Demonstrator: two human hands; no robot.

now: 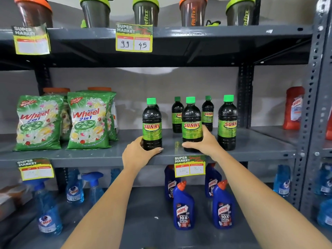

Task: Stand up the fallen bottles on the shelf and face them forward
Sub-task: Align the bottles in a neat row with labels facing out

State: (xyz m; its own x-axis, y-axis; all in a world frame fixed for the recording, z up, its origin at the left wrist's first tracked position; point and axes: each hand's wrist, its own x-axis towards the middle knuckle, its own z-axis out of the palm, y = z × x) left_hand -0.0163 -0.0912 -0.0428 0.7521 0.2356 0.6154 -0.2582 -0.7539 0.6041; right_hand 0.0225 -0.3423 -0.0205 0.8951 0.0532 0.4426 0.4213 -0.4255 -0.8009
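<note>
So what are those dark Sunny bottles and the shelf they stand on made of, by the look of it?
The Sunny bottles, like the one in the left hand, look like clear glossy plastic: light glints off the shoulders, dark liquid shows through, and the green caps look matte plastic. The shelf appears to be grey painted metal, judging by its thin folded edge and the perforated upright.

Three bottles (227, 123) stand along the shelf (89, 155) front, two behind, detergent bags (88, 121) to their left.
</note>
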